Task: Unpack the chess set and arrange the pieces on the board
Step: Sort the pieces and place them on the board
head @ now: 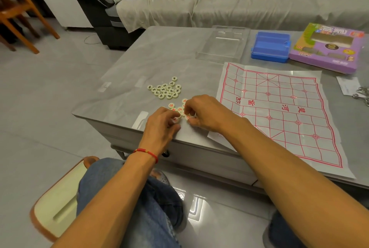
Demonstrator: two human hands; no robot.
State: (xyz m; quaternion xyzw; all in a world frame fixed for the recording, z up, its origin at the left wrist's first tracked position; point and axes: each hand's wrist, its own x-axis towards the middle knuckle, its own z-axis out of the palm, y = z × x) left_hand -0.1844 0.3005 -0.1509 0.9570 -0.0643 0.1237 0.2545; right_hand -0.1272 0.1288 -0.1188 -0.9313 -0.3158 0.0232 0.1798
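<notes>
A paper board [283, 112] with a red grid lies flat on the grey table [159, 52], with no pieces on it. Left of it sits a cluster of several cream discs with black characters [166, 89]. Nearer the table's front edge is a group of red-character discs [171, 105], partly hidden under my hands. My left hand [162, 126], with a red cord on its wrist, pinches a red-character disc at its fingertips. My right hand [205, 113] curls over the same group, its fingers closed on discs.
A clear plastic lid [223, 43], a blue plastic case [270, 47] and a purple game box [327, 48] stand along the table's far side. Keys [362, 96] and a slip of paper lie at the right edge. A sofa stands behind; a stool is under my left leg.
</notes>
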